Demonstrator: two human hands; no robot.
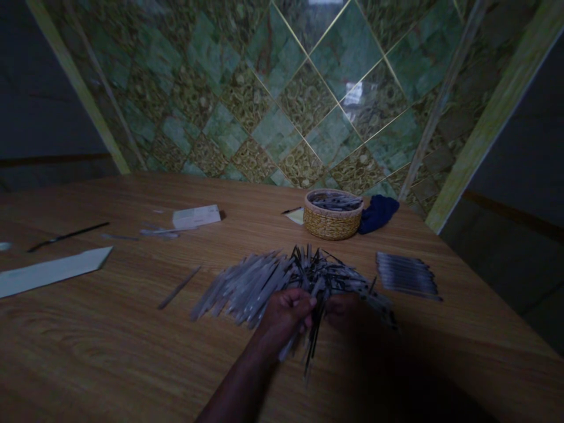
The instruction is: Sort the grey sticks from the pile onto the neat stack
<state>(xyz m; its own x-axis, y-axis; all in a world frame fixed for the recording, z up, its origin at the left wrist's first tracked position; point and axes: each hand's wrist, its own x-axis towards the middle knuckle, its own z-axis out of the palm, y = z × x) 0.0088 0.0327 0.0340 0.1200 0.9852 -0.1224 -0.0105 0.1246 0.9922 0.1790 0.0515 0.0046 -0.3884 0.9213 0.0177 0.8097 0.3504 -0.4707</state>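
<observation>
A large heap of thin sticks (251, 285), many in pale clear sleeves and others dark, is spread on the table in front of me. At the heap's near edge my left hand (288, 311) is closed in a pinch, and a pale thin stick (287, 348) shows beneath its fingers. Just to the right, my right hand (343, 310) has curled fingers close to the left fingertips. It is dark and blurred, so whatever it grips is hidden. Dark thin sticks (312, 341) hang or lie between the two hands.
A woven basket (332, 225) full of similar sticks stands behind the heap, beside a dark blue cloth (379, 212). A neat row of sticks (405, 275) lies at right. Leftward are a white box (196, 217), a single stick (179, 288), a pale flat strip (53, 271) and a dark rod (68, 236).
</observation>
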